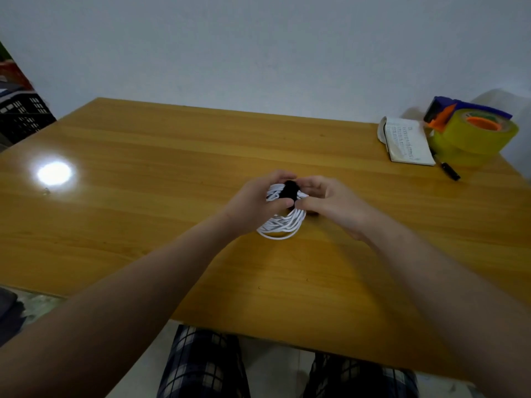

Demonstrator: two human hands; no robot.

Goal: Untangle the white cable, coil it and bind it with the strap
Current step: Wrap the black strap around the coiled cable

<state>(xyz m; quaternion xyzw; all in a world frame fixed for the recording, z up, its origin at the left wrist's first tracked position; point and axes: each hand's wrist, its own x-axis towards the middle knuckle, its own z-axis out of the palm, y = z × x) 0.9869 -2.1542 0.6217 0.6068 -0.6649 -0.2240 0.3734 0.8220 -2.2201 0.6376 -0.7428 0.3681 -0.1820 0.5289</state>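
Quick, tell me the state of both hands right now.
Left hand: closed, gripping the white cable coil.
Right hand: closed, pinching the black strap around the coil.

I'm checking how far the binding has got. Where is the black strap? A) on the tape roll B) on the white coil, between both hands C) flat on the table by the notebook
B: the black strap sits on the far part of the white cable, with the left hand and right hand closed round that spot.
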